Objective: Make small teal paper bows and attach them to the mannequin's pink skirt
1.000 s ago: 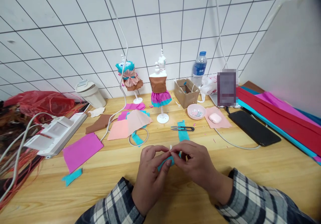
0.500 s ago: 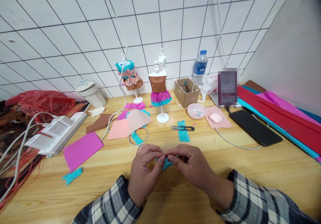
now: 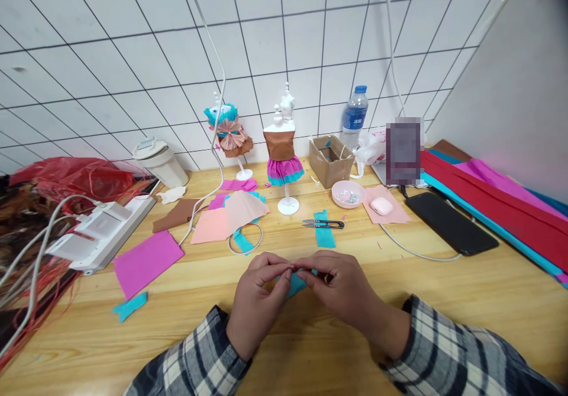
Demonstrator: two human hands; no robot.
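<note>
My left hand and my right hand meet at the fingertips over the front of the table. Both are closed in a pinch on a small piece of turquoise crepe paper, largely hidden behind the fingers. Beyond them lies a pair of thread snips on a flat turquoise strip. A small dress form on a white stand wears a brown top and a magenta skirt with a turquoise hem. Farther left, a second dress form carries ruffled turquoise, pink and brown paper.
Magenta and peach paper sheets lie left of centre, near a looped cable. A power strip and a cup stand left. A cardboard box, pink bowl, water bottle and black phone are right.
Both hands stay together on the turquoise paper, with slight shifts of the fingers. The whole view has tilted a little; the things on the table keep their places.
</note>
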